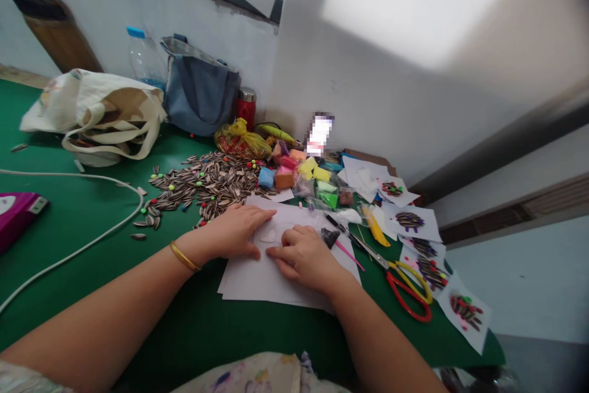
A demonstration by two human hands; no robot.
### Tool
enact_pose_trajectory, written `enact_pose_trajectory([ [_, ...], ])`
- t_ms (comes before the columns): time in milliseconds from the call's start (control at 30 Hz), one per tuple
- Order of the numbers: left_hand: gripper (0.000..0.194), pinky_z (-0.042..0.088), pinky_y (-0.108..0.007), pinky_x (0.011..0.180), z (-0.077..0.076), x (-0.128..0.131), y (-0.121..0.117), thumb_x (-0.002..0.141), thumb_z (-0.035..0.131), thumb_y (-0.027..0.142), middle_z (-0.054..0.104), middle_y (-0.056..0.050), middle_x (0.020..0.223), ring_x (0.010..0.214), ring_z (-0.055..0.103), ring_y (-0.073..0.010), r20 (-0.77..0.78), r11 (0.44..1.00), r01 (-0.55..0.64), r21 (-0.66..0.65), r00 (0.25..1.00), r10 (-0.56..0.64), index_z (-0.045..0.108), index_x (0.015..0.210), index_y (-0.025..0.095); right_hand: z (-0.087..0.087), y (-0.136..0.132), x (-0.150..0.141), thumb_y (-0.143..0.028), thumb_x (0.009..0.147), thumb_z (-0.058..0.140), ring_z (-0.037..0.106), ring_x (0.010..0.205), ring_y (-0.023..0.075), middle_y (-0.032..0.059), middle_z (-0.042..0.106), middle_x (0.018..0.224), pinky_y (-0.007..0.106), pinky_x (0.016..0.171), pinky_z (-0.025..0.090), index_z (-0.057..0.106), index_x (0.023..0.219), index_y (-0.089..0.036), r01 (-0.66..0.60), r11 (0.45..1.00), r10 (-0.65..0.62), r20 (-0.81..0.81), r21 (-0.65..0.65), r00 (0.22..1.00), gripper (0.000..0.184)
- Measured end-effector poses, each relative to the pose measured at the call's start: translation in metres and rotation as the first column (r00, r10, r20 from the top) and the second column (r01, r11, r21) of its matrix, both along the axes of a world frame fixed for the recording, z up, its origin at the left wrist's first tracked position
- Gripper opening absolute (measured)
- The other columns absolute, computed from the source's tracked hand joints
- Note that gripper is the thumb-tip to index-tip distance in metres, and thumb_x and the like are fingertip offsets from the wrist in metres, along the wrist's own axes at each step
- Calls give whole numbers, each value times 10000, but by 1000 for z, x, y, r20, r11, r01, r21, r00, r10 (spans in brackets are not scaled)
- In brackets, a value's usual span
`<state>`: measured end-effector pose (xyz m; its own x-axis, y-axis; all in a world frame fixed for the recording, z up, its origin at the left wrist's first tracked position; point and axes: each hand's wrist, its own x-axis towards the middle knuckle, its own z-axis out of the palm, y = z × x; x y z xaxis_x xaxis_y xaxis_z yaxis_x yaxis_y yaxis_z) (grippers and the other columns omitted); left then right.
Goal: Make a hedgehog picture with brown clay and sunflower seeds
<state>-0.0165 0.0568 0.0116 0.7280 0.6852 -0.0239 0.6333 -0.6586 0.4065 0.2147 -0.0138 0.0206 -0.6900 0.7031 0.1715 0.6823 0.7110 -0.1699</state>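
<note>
Both my hands rest on a stack of white paper sheets (pixel 257 279) on the green table (pixel 83 221). My left hand (pixel 237 230) lies flat, fingers stretched out, holding the top sheet down; a gold bangle circles its wrist. My right hand (pixel 304 255) is curled, thumb and fingers pressed together on the paper near a faint outlined shape (pixel 269 235). What it pinches, if anything, is too small to make out. A dark lump of clay (pixel 329 237) lies just right of it.
A heap of striped sunflower seeds (pixel 202 184) spreads behind the paper. Coloured clay blocks (pixel 294 175), red-and-yellow scissors (pixel 407 286) and several seed-decorated papers (pixel 416 227) lie to the right. Bags (pixel 96 114), a bottle (pixel 142 56), a white cable (pixel 92 240) stand left.
</note>
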Motion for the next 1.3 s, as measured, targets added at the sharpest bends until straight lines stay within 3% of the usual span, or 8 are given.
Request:
enact_pose_trajectory([
  [467, 913, 289, -428, 1051, 12, 8, -2, 673, 774, 469, 566, -127, 1392, 1277, 496, -332, -65, 1000, -23, -4, 998, 23, 393, 1475, 255, -3, 3, -2, -228, 855, 630, 497, 856, 192, 37, 599, 874, 347, 785, 343, 738, 1069, -281, 1, 1000, -2, -81, -18, 997, 245],
  [767, 898, 276, -413, 1057, 0, -1, 1, 700, 745, 502, 544, -113, 1420, 1290, 487, -315, -6, 1000, 21, 10, 1000, -21, 371, 1483, 274, -13, 10, -12, -211, 816, 611, 511, 903, 219, 56, 615, 940, 363, 809, 352, 663, 1192, -242, 49, 998, -52, -97, -35, 994, 381],
  [967, 876, 264, -430, 1071, -2, -2, -1, 715, 735, 501, 525, -109, 1445, 1315, 471, -313, -1, 1000, 22, 20, 1000, -22, 375, 1477, 264, -15, 10, -20, -217, 826, 599, 501, 885, 218, 45, 602, 909, 364, 782, 333, 679, 1153, -252, 74, 996, -77, -52, -60, 996, 338],
  [1300, 865, 276, -428, 1067, -1, -3, -4, 718, 741, 495, 516, -114, 1455, 1329, 460, -304, -6, 999, 18, 26, 1000, -18, 386, 1466, 244, -17, 11, -15, -189, 822, 584, 506, 898, 215, 56, 600, 925, 364, 810, 348, 678, 1172, -226, 80, 994, -89, -123, -70, 988, 364],
])
